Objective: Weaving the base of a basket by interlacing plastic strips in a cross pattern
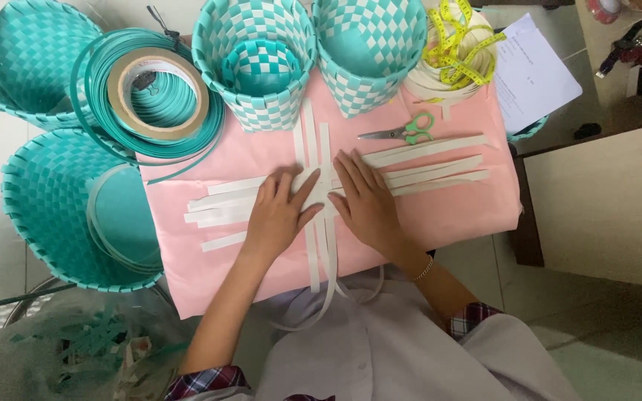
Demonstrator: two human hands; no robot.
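Leftmost, two large teal woven baskets [46, 215], one above the other, beside the pink sheet [440, 215]. Next to them a coil of teal strapping [102, 67] with a roll of brown tape [159, 93] lying on top. Further right, at the sheet's far edge, two upright teal-and-white checked baskets [276, 111] side by side, the left one with a smaller basket nested inside. Mid-sheet, crossed white strips [313, 141]: several running left to right, several running away from the body, the near ends hanging off the sheet's front edge. Left hand [280, 212] flat and open, palm down, fingers spread, pressing on the strips just left of the crossing, gripping nothing. Right hand [365, 200] likewise flat and open, fingers together and pointing up-left, pressing on the strips just right of the crossing, thumbs of both hands nearly touching. Thin bracelet on the right wrist. Beyond the right hand, green-handled scissors [403, 132] lying closed on the sheet. Behind those, a coil of white strapping [429, 82] with a yellow tape measure [462, 56] heaped on it. Rightmost, a printed paper [536, 74] overhanging the sheet's corner.
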